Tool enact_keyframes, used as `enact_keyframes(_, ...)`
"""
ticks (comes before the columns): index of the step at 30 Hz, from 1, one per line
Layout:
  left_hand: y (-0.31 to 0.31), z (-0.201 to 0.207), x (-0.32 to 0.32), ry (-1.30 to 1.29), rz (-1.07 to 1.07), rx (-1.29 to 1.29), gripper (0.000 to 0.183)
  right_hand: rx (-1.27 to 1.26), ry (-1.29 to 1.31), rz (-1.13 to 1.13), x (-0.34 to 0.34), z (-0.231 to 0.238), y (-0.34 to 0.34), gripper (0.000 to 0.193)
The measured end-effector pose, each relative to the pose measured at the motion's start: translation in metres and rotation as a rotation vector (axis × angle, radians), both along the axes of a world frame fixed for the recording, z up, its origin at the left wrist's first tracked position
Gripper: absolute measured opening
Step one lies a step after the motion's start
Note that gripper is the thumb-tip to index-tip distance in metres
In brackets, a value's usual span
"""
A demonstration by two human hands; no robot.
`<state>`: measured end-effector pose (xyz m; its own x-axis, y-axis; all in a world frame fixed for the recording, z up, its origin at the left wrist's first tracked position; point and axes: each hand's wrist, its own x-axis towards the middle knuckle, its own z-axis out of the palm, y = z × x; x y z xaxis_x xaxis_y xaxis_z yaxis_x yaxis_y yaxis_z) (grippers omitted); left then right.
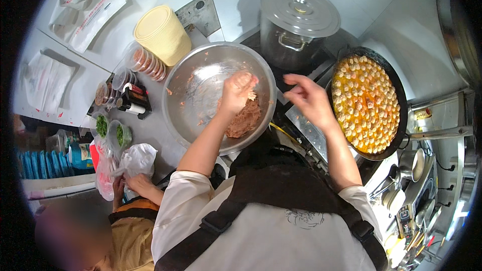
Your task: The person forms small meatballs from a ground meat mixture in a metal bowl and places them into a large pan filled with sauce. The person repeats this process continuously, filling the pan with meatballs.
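Note:
A wide steel bowl (pixel 173 95) stands before me with a mound of pinkish-brown minced meat (pixel 244 120) at its right side. Above the mound, my left hand (pixel 240 90) is closed in a fist, smeared with meat, and appears to have some of the mince in it. My right hand (pixel 309 98) hovers between the bowl and a large black pan (pixel 396 83), its fingers curved and apart, nothing visible in them. Many small pale meatballs (pixel 366 103) crowd the orange-yellow liquid in the pan.
Behind the bowl stands a lidded steel stockpot (pixel 288 45). To the left are stacked cream lids (pixel 165 35), lidded tubs (pixel 145 60) and cups of chopped greens (pixel 120 133). At lower left another person's hands (pixel 143 185) handle a white plastic bag (pixel 138 160). Pots and utensils (pixel 411 165) crowd the right.

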<state>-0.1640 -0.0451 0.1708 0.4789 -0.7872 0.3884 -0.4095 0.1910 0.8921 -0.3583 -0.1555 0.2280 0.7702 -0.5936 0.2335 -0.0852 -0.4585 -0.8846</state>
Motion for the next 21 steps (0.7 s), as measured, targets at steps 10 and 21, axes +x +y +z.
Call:
enact_keyframes(10, -0.003, -0.018, -0.019, -0.412, -0.209, 0.326, 0.014, -0.248, 0.04, 0.039, 0.046, -0.023, 0.014, 0.019)
enact_keyframes(21, -0.002, -0.135, 0.028, -0.628, 0.161, 0.505, 0.032, 0.902, -0.245, -0.471, -0.153, -0.072, -0.073, 0.012)
